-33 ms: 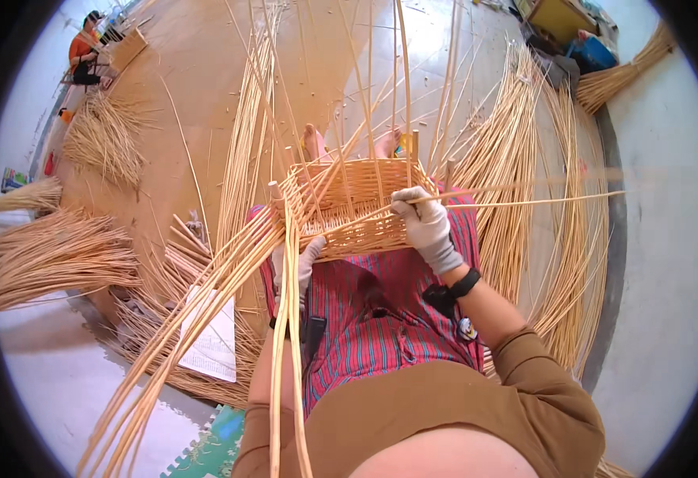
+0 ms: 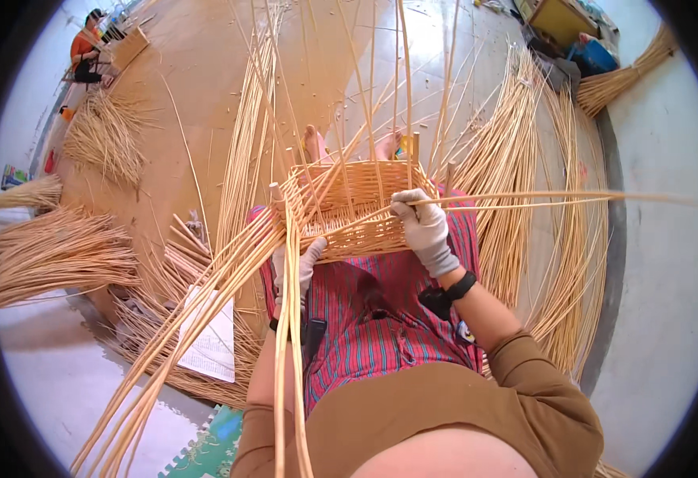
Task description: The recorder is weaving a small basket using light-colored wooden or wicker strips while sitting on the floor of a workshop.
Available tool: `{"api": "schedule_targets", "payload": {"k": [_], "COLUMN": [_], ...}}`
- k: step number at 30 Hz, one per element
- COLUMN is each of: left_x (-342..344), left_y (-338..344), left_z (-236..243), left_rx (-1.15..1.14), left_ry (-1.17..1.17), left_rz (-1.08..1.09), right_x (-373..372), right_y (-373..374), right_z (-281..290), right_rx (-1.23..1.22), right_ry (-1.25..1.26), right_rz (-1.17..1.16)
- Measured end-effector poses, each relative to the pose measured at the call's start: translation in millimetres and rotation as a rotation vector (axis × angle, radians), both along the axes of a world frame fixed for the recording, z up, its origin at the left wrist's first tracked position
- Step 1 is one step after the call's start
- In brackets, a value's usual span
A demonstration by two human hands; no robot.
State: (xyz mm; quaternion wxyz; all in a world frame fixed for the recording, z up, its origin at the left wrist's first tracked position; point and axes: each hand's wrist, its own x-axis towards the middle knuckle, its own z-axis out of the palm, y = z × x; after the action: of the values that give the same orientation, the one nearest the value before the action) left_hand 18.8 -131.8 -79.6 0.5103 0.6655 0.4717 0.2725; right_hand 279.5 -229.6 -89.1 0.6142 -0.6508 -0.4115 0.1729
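R hand [image 2: 425, 227] grips canes [image 2: 516, 197] @ bskt [image 2: 369, 241] edge, ends free.

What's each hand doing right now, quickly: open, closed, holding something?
Left hand: closed on the near side of the woven basket, partly hidden behind strands.
Right hand: closed, pinching thin canes.

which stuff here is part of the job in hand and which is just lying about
In use:
- woven basket on the lap
- left hand, at its near edge
- right hand, holding thin canes
- long canes trailing from its left corner

Lying about:
- floor bundles, perhaps spare stock
- paper sheet
- green mat
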Motion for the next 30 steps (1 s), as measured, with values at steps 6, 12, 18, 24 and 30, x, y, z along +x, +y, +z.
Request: {"api": "schedule_targets", "payload": {"k": [6, 12, 18, 24, 30], "left_x": [6.1, 10.7, 26.9, 16.2, 4.0], "left_y": [-0.5, -3.9, 4.8, 6.2, 3.6], "left_z": [-14.0, -18.6, -43.9, -52.3, -46.2], "left_rx": [0.117, -0.092, -0.02, 0.004, -0.204], "left_ry": [0.06, -0.223, -0.299, -0.225, -0.249], "left_rz": [0.107, 0.181, 0.378, 0.299, 0.29], "right_x": [-36.2, -59.3, -48.4, -41.1, -48.0], "right_y": [-21.6, 44.7, 177.9, 163.7, 92.4], "right_z": [14.4, 113.4, 80.0, 62.0, 85.0], "right_rx": [0.065, 0.103, -0.156, -0.373, -0.133], "right_ry": [-0.063, -0.242, -0.377, -0.379, -0.007], "right_rz": [0.016, 0.2, 0.274, 0.467, 0.307]}}
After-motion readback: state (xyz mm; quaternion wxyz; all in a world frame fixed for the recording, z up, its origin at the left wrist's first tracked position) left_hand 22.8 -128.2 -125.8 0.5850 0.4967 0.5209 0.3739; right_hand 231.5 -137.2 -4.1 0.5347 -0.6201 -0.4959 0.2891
